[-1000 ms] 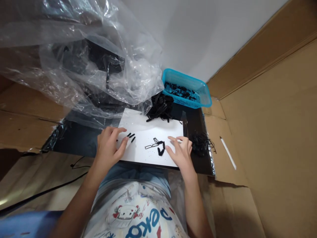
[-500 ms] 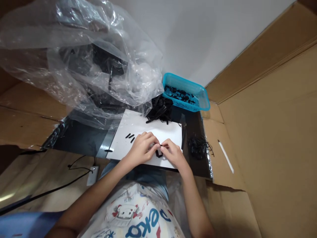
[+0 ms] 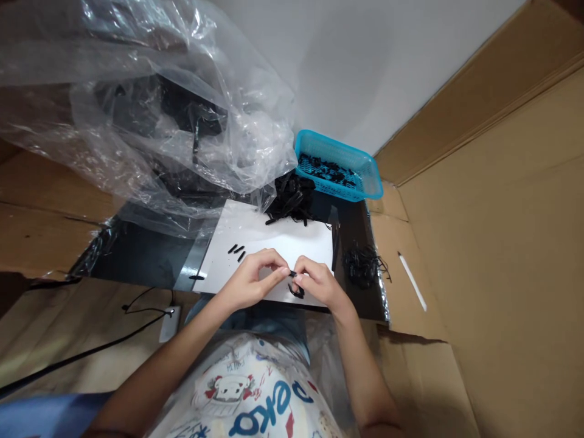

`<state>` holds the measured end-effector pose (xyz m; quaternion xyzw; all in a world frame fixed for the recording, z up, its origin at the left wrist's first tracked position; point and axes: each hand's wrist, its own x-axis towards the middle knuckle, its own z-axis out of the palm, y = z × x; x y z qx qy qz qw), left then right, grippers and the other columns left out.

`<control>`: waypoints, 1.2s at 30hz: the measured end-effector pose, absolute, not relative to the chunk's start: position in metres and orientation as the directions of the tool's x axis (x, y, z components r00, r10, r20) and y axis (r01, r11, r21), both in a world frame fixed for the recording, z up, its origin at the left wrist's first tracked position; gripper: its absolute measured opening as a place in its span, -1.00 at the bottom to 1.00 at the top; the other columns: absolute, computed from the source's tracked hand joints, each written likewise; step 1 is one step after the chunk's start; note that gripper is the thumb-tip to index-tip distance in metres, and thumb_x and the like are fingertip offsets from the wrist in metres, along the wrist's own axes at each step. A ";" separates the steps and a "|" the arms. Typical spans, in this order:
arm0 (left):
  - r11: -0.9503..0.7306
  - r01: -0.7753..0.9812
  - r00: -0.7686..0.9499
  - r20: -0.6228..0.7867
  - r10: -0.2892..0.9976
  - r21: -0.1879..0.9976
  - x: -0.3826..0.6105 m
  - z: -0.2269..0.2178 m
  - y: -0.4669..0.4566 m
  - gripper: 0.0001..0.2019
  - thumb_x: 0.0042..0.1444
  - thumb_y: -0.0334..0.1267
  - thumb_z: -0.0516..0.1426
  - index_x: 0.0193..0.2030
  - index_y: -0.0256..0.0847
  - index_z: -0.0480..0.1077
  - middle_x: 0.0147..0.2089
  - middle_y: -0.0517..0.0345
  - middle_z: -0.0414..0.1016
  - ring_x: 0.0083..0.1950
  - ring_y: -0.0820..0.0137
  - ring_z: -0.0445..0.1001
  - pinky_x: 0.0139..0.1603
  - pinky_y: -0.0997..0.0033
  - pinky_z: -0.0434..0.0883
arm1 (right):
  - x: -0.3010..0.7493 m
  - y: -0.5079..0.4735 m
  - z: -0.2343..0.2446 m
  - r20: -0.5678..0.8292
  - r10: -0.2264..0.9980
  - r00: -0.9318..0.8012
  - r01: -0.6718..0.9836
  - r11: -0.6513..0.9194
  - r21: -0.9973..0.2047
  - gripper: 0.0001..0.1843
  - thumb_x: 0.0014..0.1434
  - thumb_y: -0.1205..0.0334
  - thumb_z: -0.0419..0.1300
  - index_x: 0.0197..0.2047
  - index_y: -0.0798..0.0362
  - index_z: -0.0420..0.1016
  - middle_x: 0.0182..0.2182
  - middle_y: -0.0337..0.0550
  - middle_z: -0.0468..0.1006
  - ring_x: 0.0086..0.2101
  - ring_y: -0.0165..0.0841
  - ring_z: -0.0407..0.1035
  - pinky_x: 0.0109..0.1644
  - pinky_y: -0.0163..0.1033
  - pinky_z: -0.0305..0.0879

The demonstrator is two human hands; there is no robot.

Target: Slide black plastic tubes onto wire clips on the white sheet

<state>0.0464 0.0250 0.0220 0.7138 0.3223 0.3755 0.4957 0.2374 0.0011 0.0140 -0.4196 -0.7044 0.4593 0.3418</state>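
Fingertips of my left hand point(image 3: 261, 277) and my right hand point(image 3: 318, 281) pinch a small black strip point(image 3: 292, 274) between them, over a white sheet point(image 3: 292, 236). A black loop of the same material point(image 3: 297, 292) hangs or lies just below the right fingers; whether it joins the strip I cannot tell. To the left of my left hand, several short black pieces point(image 3: 236, 250) rest on the sheet. At the sheet's back edge a heap of black strips point(image 3: 292, 198) is piled.
A blue plastic basket point(image 3: 375, 182) with black pieces inside stands at the back right. Clear plastic sheeting point(image 3: 255, 146) covers the back left. A tangle of black cords point(image 3: 362, 267) lies at the right, and a white pen point(image 3: 413, 283) on the cardboard point(image 3: 497, 255) beyond it.
The fingers of both hands have shifted slightly, and more of the black strip shows between them. The whole view has moved a little.
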 end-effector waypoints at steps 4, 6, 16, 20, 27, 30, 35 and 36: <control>-0.378 0.139 0.446 0.283 0.849 0.915 0.048 0.025 0.019 -0.85 0.17 -0.20 0.16 -0.31 -0.21 0.51 -0.37 0.10 0.49 -0.27 0.32 0.41 -0.17 0.33 0.30 | 0.233 -0.004 0.027 0.125 0.933 -0.336 0.377 0.255 -0.890 -0.86 0.17 0.30 0.01 -0.44 0.02 0.23 -0.50 -0.25 0.34 -0.45 -0.38 0.24 -0.35 -0.28 0.13; -0.306 0.068 0.404 0.254 0.879 0.950 0.051 0.024 0.016 -0.85 0.13 -0.18 0.20 -0.35 -0.21 0.52 -0.40 0.11 0.47 -0.30 0.33 0.39 -0.20 0.33 0.30 | 0.232 -0.006 0.029 0.130 0.932 -0.337 0.376 0.259 -0.890 -0.86 0.17 0.30 0.02 -0.44 0.02 0.25 -0.49 -0.24 0.35 -0.45 -0.38 0.25 -0.34 -0.28 0.14; 0.572 -0.481 0.655 -0.161 0.738 0.664 0.066 0.010 0.006 -0.76 -0.10 -0.13 0.35 -0.48 -0.28 0.51 -0.55 0.08 0.47 -0.46 0.41 0.36 -0.35 0.42 0.23 | 0.228 -0.004 0.000 0.077 0.911 -0.405 -0.106 0.037 -0.994 -0.86 0.09 0.20 0.11 -0.46 0.02 0.26 -0.56 -0.25 0.45 -0.48 -0.35 0.31 -0.28 -0.22 0.22; 0.621 -0.490 0.681 -0.176 0.711 0.611 0.065 0.009 0.004 -0.77 -0.07 -0.15 0.34 -0.49 -0.30 0.51 -0.53 0.05 0.47 -0.43 0.42 0.37 -0.32 0.44 0.25 | 0.226 -0.006 0.002 0.065 0.912 -0.405 -0.116 0.019 -0.993 -0.89 0.09 0.26 0.10 -0.45 0.03 0.28 -0.55 -0.26 0.47 -0.50 -0.38 0.30 -0.27 -0.24 0.21; 0.684 -0.511 0.714 -0.186 0.675 0.521 0.061 0.007 -0.007 -0.81 -0.02 -0.22 0.33 -0.47 -0.32 0.52 -0.46 0.03 0.47 -0.36 0.44 0.40 -0.26 0.50 0.33 | 0.228 -0.012 0.003 0.054 0.892 -0.448 -0.110 0.005 -0.994 -0.91 0.10 0.30 0.08 -0.45 0.05 0.30 -0.56 -0.26 0.48 -0.52 -0.41 0.28 -0.36 -0.30 0.15; 0.747 -0.513 0.741 -0.221 0.634 0.422 0.059 0.010 -0.015 -0.81 -0.06 -0.25 0.35 -0.43 -0.35 0.52 -0.43 0.05 0.46 -0.34 0.46 0.41 -0.29 0.55 0.34 | 0.231 -0.015 0.006 0.037 0.871 -0.489 -0.120 -0.025 -0.992 -0.92 0.08 0.30 0.09 -0.44 0.05 0.29 -0.58 -0.26 0.47 -0.51 -0.40 0.31 -0.37 -0.30 0.19; 0.769 -0.492 0.756 -0.239 0.610 0.408 0.059 0.011 -0.019 -0.77 -0.09 -0.23 0.38 -0.43 -0.37 0.50 -0.41 0.06 0.45 -0.31 0.43 0.41 -0.26 0.52 0.33 | 0.236 -0.017 0.012 0.004 0.844 -0.536 -0.119 -0.071 -0.990 -0.93 0.09 0.34 0.10 -0.43 0.05 0.30 -0.53 -0.23 0.51 -0.50 -0.41 0.34 -0.35 -0.30 0.21; 0.729 -0.490 0.738 -0.217 0.639 0.478 0.059 0.010 -0.017 -0.75 -0.05 -0.18 0.36 -0.44 -0.34 0.48 -0.43 0.09 0.43 -0.32 0.43 0.40 -0.25 0.50 0.32 | 0.236 -0.017 0.013 0.003 0.848 -0.530 -0.109 -0.065 -0.992 -0.92 0.09 0.33 0.10 -0.44 0.05 0.30 -0.53 -0.24 0.50 -0.51 -0.41 0.33 -0.36 -0.31 0.19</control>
